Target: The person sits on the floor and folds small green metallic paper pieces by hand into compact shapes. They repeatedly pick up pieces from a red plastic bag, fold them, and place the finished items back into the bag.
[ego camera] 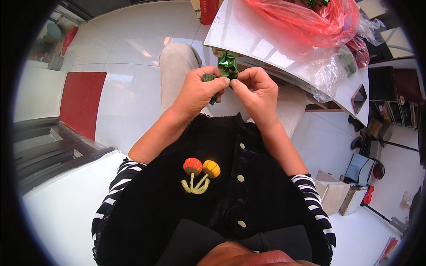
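Note:
Shiny green folded foil ribbon (228, 62) stands up between my hands, in front of the table edge. My left hand (199, 87) pinches its lower end between thumb and fingers. That same palm also holds a dark green strip (208, 77), ribbed like crepe paper, whose lower part shows under the fingers. My right hand (257, 91) has its thumb and forefinger at the foil's base, the thumb tip almost against my left thumb. What exactly lies between the right fingertips is too small to tell.
On the white table (256, 43) lie a red plastic bag (319, 30) with green foil pieces inside, clear plastic wrap (321, 78) and a phone (358, 98). A red printed bag (209, 11) stands behind. My knees (179, 63) are below; a red mat (82, 104) lies left.

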The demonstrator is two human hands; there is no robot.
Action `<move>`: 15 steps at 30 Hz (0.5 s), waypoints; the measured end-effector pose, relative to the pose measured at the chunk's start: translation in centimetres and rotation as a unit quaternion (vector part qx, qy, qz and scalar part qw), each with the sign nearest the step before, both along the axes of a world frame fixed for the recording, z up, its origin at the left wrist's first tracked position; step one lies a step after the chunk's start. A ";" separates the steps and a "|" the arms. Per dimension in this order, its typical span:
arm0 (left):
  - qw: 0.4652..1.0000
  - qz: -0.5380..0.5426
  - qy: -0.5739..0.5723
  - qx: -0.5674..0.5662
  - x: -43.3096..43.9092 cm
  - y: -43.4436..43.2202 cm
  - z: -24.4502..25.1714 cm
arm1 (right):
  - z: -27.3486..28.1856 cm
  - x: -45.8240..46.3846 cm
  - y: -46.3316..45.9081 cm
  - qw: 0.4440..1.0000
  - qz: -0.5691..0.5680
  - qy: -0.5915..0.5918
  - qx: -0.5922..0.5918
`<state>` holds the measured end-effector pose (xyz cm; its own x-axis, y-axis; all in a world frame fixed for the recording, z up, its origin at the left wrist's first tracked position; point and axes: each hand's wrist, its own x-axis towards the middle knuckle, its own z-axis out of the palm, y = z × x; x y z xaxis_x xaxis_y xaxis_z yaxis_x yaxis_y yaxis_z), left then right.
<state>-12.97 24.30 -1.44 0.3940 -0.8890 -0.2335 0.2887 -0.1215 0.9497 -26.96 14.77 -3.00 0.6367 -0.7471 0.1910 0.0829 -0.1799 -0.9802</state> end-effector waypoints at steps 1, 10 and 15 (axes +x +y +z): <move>1.000 -0.005 -0.006 0.002 0.0 0.0 0.0 | 0.0 0.0 0.0 0.999 0.001 0.004 0.054; 0.997 0.025 0.076 -0.020 -0.5 -0.4 -1.0 | -0.7 0.5 -0.5 0.978 -0.008 -0.085 0.192; 0.990 -0.015 0.140 -0.024 0.0 -0.5 -1.5 | -0.2 -0.4 -3.5 0.990 0.065 0.011 0.123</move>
<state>-12.98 23.80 -2.95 0.2934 -0.9116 -0.2878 0.5384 -0.0912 0.8377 -27.35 11.27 -3.21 0.7327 -0.6806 -0.0024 0.0676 0.0763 -0.9948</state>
